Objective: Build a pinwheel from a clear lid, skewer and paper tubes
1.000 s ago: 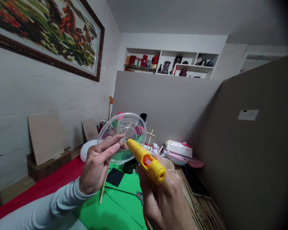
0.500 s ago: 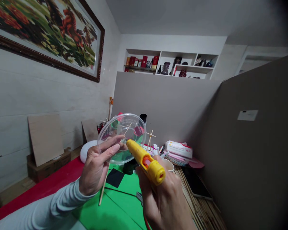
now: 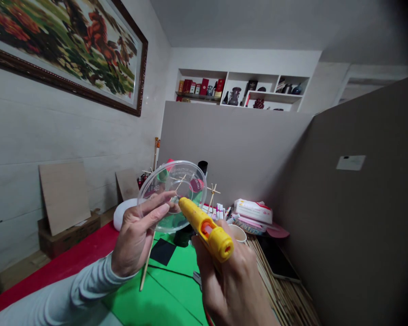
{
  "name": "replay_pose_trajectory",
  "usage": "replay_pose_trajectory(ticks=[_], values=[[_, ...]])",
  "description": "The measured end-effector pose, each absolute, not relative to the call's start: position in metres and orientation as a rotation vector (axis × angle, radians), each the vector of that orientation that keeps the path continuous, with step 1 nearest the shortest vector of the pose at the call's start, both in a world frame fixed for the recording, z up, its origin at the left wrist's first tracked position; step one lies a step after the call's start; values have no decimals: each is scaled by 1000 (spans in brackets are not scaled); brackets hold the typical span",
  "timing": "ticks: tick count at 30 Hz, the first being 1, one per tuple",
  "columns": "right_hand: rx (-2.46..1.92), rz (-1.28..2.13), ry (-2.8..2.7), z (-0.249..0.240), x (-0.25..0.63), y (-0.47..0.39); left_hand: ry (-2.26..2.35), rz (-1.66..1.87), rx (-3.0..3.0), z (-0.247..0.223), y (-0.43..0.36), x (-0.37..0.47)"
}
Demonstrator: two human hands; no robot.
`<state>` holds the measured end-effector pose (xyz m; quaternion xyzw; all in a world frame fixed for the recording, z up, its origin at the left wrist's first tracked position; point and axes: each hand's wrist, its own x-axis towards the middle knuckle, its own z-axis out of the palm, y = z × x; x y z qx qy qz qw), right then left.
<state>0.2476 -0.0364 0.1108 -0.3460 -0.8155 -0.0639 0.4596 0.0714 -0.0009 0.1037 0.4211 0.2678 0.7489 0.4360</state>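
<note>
A clear round plastic lid [image 3: 194, 170] is held up on edge in front of me, tilted, with printed lettering on it. My left hand [image 3: 139, 231] is closed on its left and lower side, thumb on the near face and some fingers showing through from behind. My right hand [image 3: 231, 271] wraps the handle of a yellow glue gun [image 3: 204, 226]. Its nozzle points at the middle of the lid, close to my left fingertips; whether it touches I cannot tell. A thin wooden stick [image 3: 146, 267] slants down below my left hand onto green sheeting [image 3: 166, 294].
Behind the lid stands a small stick frame [image 3: 213, 192]. Several markers [image 3: 220, 212], a paper cup [image 3: 237, 232] and a wipes pack [image 3: 253, 211] sit at the back right. Many wooden strips [image 3: 275, 276] lie along the right, scissors [image 3: 197, 277] near my right hand, a black square [image 3: 162, 251] on the green.
Almost nothing differs. Both hands, the lid and the glue gun keep their places, with only a very slight shift of the view.
</note>
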Motion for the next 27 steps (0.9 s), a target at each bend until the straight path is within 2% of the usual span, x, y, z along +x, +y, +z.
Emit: replay_pose_trajectory(ticks=[27], values=[[-872, -153, -1987, 109, 246, -38, 716, 1872, 1058, 104, 1, 70]])
